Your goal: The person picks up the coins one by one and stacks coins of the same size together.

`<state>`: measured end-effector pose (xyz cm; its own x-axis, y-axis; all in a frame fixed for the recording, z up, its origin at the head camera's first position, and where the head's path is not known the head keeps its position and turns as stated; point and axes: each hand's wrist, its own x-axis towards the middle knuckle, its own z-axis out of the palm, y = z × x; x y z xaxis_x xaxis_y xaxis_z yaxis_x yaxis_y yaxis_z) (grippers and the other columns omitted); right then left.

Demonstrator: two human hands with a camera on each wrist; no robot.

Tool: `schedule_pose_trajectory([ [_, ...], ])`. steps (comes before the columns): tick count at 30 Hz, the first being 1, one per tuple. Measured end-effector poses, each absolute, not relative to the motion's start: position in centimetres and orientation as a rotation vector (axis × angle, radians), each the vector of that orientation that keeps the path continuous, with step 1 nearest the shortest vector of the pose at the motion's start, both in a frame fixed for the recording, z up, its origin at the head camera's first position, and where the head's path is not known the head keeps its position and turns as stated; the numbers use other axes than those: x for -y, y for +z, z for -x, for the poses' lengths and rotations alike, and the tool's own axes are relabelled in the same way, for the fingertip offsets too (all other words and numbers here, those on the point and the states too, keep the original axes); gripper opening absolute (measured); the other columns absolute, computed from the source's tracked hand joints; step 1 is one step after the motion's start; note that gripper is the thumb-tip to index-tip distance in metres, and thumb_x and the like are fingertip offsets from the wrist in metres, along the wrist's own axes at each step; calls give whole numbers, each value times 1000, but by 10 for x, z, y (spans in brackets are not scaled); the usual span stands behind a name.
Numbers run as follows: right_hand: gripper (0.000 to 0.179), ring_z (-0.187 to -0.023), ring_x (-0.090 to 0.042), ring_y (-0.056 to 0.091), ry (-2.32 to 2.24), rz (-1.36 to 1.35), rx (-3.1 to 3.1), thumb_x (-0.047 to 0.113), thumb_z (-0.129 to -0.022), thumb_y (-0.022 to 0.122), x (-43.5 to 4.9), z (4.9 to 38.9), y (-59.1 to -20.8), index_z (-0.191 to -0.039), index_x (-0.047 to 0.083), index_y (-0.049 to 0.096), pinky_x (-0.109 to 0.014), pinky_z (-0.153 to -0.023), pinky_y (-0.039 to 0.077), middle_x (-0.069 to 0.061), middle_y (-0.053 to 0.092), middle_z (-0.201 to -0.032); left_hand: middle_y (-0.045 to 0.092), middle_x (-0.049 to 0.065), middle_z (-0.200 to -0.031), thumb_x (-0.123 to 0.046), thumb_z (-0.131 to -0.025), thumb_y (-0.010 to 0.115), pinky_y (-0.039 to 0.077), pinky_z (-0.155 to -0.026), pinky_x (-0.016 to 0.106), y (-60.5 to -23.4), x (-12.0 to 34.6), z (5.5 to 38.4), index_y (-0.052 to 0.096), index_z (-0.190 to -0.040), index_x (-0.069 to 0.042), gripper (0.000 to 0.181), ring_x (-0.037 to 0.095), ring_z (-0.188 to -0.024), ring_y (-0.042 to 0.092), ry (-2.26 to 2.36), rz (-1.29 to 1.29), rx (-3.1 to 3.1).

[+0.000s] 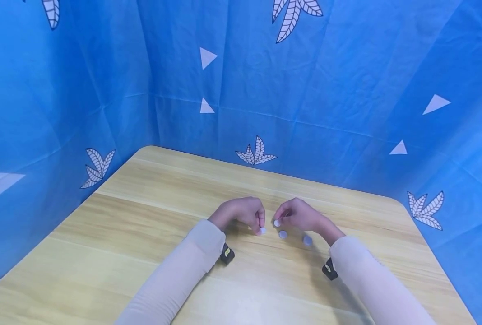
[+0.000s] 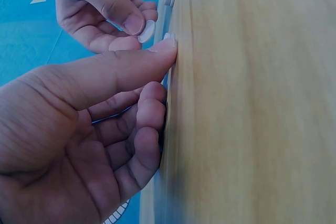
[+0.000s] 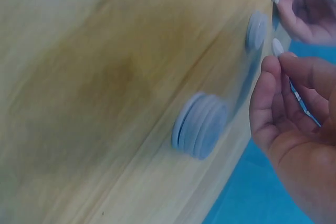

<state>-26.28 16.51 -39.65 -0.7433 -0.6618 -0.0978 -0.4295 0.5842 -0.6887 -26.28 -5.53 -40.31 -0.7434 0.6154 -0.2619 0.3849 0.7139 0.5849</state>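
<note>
My right hand (image 1: 299, 214) pinches a small round white disc (image 1: 277, 223) between thumb and fingers, just above the table. That disc (image 3: 277, 47) is tilted on edge in the right wrist view. To its left, my left hand (image 1: 247, 214) reaches down to the tabletop with thumb and fingertip pinching another white disc (image 1: 263, 230). Only a sliver of this disc (image 2: 169, 36) shows past the thumb in the left wrist view. Close to the right hand stand a low stack of discs (image 1: 283, 234) and a taller stack of several discs (image 1: 307, 240).
The discs lie on a light wood-grain table (image 1: 151, 234) with rounded far corners. A blue curtain (image 1: 257, 81) with white leaves and triangles hangs behind and along the sides. Each wrist carries a small black device (image 1: 227, 254) below its sleeve cuff.
</note>
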Motion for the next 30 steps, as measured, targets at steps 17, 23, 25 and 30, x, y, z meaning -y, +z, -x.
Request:
schedule_pose_trajectory([
  [17,9,-72,-18,67,-1010,870,-2413,2,-84,68,-144,252,-399,-92,3,71,-30,-71,54,-7,71,-85,66,-7,-76,-17,-70,84,47,-69,26,-404,56,262,70,-78,-17,16,10,-73,57,729,-786,-2472],
  [23,8,-67,-18,64,-999,845,-2418,2,-84,68,-138,249,-402,-90,4,71,-30,-65,54,-6,71,-83,66,-7,-74,-18,-70,84,47,-69,25,-404,56,261,69,-77,-16,16,10,-72,57,716,-801,-2481],
  [25,6,-66,-17,63,-993,820,-2430,3,-83,68,-137,248,-403,-89,5,71,-30,-64,53,-4,71,-82,66,-7,-74,-19,-70,84,47,-68,25,-403,55,261,69,-76,-16,16,10,-72,56,702,-802,-2489],
  [30,5,-65,-20,63,-1019,729,-2430,5,-82,70,-133,247,-403,-88,4,71,-32,-64,53,-4,70,-79,65,-8,-73,-21,-69,84,45,-65,26,-403,56,261,69,-71,-17,17,10,-70,53,668,-775,-2519],
])
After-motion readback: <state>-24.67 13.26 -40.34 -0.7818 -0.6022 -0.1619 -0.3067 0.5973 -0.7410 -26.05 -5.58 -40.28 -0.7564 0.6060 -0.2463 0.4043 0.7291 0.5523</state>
